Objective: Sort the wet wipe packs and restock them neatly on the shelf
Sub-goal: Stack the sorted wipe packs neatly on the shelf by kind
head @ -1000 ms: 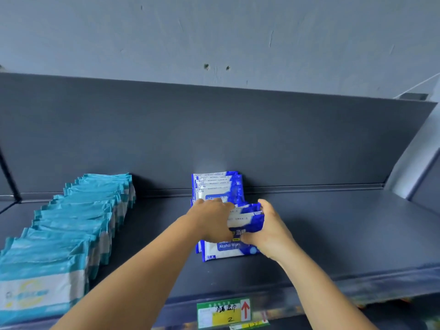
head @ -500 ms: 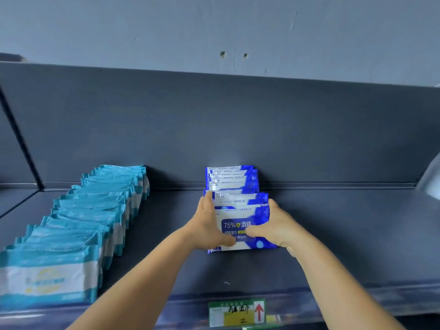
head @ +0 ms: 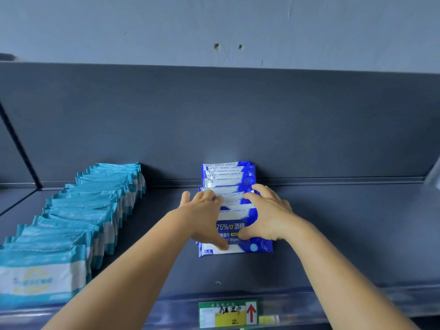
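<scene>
A row of blue-and-white alcohol wipe packs (head: 228, 178) stands upright on the dark shelf (head: 345, 234), running from the back panel toward me. The front pack (head: 252, 246) shows "75%" on its face. My left hand (head: 204, 215) grips the front few packs from the left: fingers curl over their tops and the thumb presses the front face. My right hand (head: 267, 214) grips the same packs from the right in the same way. A longer row of teal-and-white wipe packs (head: 95, 206) stands at the left.
The shelf's dark back panel (head: 309, 127) rises behind the packs, with a grey wall above. A green and yellow price label (head: 228, 314) with a red arrow sits on the front rail. The shelf surface stretches bare to the right of the blue row.
Both hands have slid from the front pack's sides up and back over the tops of the front blue packs. The row now stands closer together and straighter.
</scene>
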`<state>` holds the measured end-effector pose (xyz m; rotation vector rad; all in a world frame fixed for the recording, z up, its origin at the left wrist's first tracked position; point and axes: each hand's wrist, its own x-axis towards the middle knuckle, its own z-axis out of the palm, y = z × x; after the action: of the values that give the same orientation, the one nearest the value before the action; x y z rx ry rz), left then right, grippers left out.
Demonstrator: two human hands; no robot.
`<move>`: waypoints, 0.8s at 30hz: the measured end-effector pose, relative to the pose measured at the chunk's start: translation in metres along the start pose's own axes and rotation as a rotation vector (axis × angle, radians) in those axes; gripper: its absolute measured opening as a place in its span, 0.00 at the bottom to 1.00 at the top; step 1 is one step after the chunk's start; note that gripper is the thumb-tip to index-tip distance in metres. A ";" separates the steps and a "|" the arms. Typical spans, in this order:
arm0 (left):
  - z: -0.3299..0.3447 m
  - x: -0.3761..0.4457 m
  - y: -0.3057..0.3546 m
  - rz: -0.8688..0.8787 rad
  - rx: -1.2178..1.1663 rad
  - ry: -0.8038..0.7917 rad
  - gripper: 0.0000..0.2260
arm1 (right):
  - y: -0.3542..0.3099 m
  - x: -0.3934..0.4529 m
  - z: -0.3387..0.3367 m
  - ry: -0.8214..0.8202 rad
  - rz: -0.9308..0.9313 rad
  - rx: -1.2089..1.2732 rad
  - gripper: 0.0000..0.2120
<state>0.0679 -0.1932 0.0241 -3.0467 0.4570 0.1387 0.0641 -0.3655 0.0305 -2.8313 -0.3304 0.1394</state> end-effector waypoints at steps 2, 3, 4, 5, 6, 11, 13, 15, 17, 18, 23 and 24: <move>-0.001 0.001 0.005 0.003 0.010 -0.021 0.49 | 0.000 0.002 -0.001 -0.012 -0.001 -0.022 0.45; -0.001 0.000 0.007 0.011 0.004 -0.013 0.49 | 0.000 0.003 -0.001 -0.016 0.007 -0.019 0.46; 0.001 -0.002 0.009 0.023 -0.004 0.007 0.49 | 0.001 0.003 0.001 -0.009 0.015 -0.016 0.48; 0.002 -0.003 0.011 0.036 -0.010 0.036 0.48 | 0.002 0.004 0.004 0.013 0.016 -0.016 0.50; 0.004 -0.005 0.012 0.050 -0.008 0.069 0.46 | 0.002 0.003 0.007 0.051 0.009 -0.024 0.52; 0.015 -0.012 0.019 0.171 0.042 0.272 0.36 | -0.003 -0.015 0.022 0.215 -0.014 -0.083 0.45; 0.016 -0.016 0.022 0.195 0.031 0.291 0.35 | -0.007 -0.029 0.024 0.247 0.011 -0.079 0.42; 0.017 -0.023 0.024 0.218 0.046 0.301 0.36 | -0.011 -0.046 0.026 0.263 0.050 -0.071 0.40; 0.019 -0.034 0.029 0.258 0.051 0.302 0.36 | -0.016 -0.065 0.029 0.272 0.096 -0.066 0.39; 0.019 -0.041 0.032 0.282 0.045 0.297 0.35 | -0.018 -0.075 0.031 0.279 0.117 -0.073 0.39; 0.022 -0.085 0.057 0.420 -0.014 0.293 0.31 | -0.024 -0.141 0.043 0.300 0.255 -0.130 0.37; 0.024 -0.094 0.064 0.451 -0.024 0.297 0.30 | -0.024 -0.156 0.046 0.299 0.284 -0.132 0.36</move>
<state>-0.0422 -0.2251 0.0068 -2.9367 1.1630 -0.2965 -0.0978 -0.3678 0.0031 -2.9555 0.1333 -0.2560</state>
